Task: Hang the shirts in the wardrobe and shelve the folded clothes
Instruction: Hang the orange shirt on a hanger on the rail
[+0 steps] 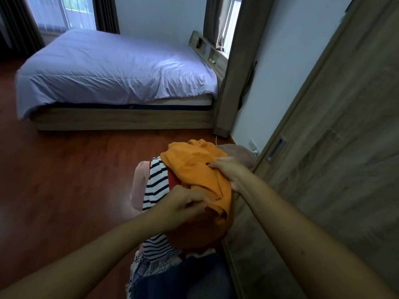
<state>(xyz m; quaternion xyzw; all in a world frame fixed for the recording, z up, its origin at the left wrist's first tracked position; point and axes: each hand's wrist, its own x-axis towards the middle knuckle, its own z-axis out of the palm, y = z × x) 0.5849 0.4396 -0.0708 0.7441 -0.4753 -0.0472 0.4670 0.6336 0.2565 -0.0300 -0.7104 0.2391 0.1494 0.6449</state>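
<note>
At the far left of the room, a bed (112, 67) under a pale lilac cover is seen on a reddish wood floor (64, 169); the right side is filled by a closed wood-grain wardrobe door (336, 147) with a recessed handle (276, 148). Near centre, just left of the door, a loose pile of clothes (155, 190) is shown, in which a striped garment (154, 186), a pink one and a patterned one are visible. An orange shirt (194, 169), crumpled and unfolded, is held above the pile. The right hand (228, 171) is closed on its upper right edge; the left hand (183, 203) is pinched on its lower hem. Whether a hanger is present cannot be told. As a judgement, neighbouring garments may be dragged off the pile if the shirt is lifted while snagged, and the shirt may slip if one grip is released before it is spread.
</note>
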